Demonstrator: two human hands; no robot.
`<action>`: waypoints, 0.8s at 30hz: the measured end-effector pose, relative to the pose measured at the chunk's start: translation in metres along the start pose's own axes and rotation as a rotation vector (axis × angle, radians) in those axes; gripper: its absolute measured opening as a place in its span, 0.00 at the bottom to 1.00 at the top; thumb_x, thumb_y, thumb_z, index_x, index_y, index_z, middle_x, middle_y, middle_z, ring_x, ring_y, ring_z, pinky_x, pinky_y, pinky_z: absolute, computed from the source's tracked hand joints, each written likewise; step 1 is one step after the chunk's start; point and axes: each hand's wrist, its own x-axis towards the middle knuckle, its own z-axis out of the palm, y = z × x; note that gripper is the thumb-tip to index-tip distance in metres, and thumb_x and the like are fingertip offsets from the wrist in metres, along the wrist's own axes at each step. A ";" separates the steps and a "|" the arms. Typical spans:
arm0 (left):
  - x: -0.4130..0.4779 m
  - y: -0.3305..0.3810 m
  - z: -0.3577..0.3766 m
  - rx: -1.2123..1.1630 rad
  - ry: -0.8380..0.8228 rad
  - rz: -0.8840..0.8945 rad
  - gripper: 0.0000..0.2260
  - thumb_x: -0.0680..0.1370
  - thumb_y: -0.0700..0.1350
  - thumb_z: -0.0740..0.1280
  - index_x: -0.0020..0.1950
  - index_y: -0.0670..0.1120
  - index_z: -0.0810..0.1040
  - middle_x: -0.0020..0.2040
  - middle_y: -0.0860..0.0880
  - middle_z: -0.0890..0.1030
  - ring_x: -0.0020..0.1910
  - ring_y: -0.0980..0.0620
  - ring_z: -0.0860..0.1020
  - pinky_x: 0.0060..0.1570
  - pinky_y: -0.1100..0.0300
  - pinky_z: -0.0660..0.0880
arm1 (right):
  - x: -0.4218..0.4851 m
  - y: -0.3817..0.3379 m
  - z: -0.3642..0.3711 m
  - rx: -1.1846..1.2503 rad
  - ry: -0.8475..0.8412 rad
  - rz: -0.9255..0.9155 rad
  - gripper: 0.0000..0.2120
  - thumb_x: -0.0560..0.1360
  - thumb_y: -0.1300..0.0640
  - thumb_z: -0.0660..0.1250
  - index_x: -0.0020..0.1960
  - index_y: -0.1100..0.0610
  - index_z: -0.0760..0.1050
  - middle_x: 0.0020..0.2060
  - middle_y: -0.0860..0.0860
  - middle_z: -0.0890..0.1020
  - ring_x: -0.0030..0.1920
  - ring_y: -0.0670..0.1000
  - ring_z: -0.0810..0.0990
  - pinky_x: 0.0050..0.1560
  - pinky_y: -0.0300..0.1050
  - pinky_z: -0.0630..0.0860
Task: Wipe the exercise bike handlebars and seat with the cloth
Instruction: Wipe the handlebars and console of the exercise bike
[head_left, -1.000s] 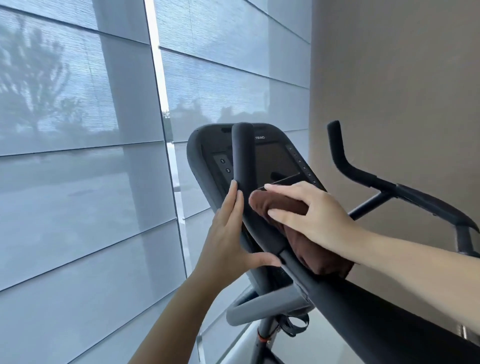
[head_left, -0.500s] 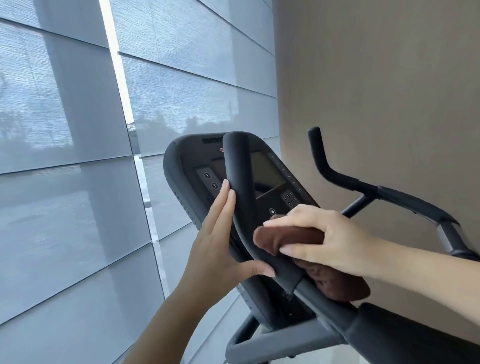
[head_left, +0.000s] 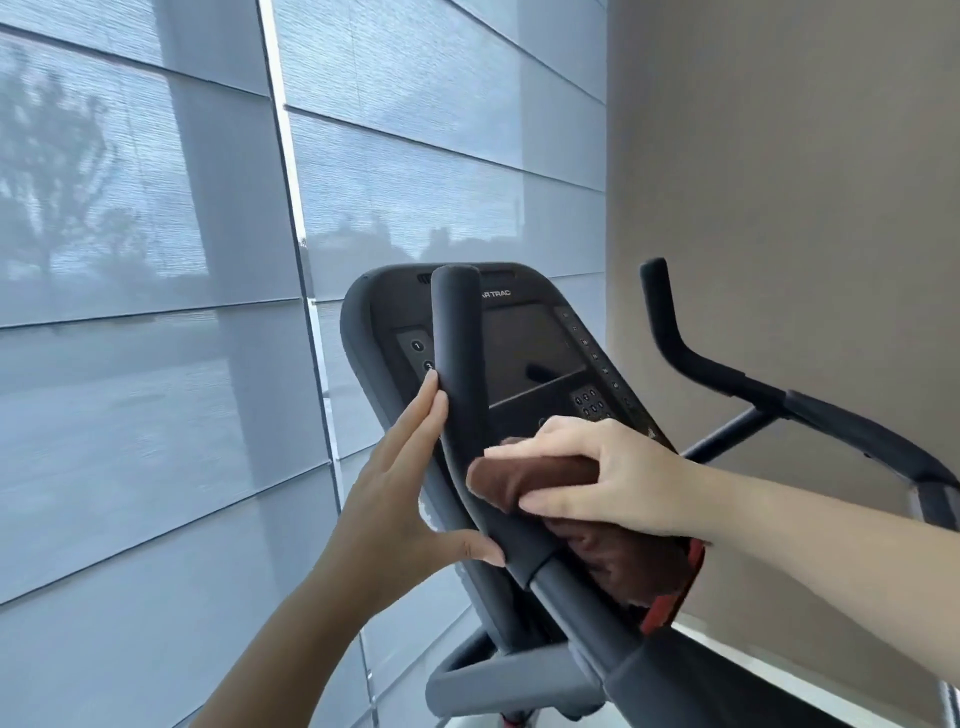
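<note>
Two hands: left hand (head_left: 400, 499), right hand (head_left: 597, 478). One brown cloth (head_left: 530, 480). Two upturned handlebar horns: near horn (head_left: 460, 353), far horn (head_left: 662, 317). One console (head_left: 524, 353) with one dark screen (head_left: 524, 348) and one keypad cluster (head_left: 589, 401). Two round buttons (head_left: 417, 345) at the console's left, the lower partly hidden. One beige wall (head_left: 779, 182).

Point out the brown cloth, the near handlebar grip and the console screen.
brown cloth (head_left: 535, 475): head view, on the rolled upper fold.
near handlebar grip (head_left: 460, 332): head view, on the upright padded end.
console screen (head_left: 524, 348): head view, on the dark display glass.
</note>
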 end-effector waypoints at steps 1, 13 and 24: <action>-0.001 0.001 0.000 0.011 -0.005 -0.006 0.53 0.56 0.68 0.71 0.73 0.48 0.53 0.75 0.55 0.52 0.73 0.59 0.53 0.68 0.53 0.59 | -0.001 0.002 -0.003 -0.010 0.006 -0.022 0.19 0.71 0.53 0.71 0.58 0.37 0.74 0.49 0.43 0.77 0.55 0.38 0.75 0.59 0.27 0.64; -0.004 0.021 -0.002 0.063 -0.030 -0.115 0.54 0.54 0.68 0.72 0.73 0.53 0.52 0.74 0.62 0.49 0.72 0.63 0.51 0.69 0.57 0.57 | 0.041 0.012 0.011 0.278 0.354 -0.168 0.21 0.72 0.58 0.70 0.62 0.42 0.73 0.54 0.52 0.76 0.56 0.41 0.75 0.59 0.28 0.66; -0.005 0.025 -0.003 0.129 -0.045 -0.138 0.54 0.55 0.66 0.71 0.74 0.49 0.52 0.75 0.59 0.51 0.72 0.62 0.51 0.70 0.64 0.54 | 0.061 0.000 -0.005 0.297 0.669 -0.201 0.20 0.72 0.59 0.69 0.63 0.50 0.74 0.52 0.53 0.77 0.53 0.43 0.75 0.58 0.25 0.64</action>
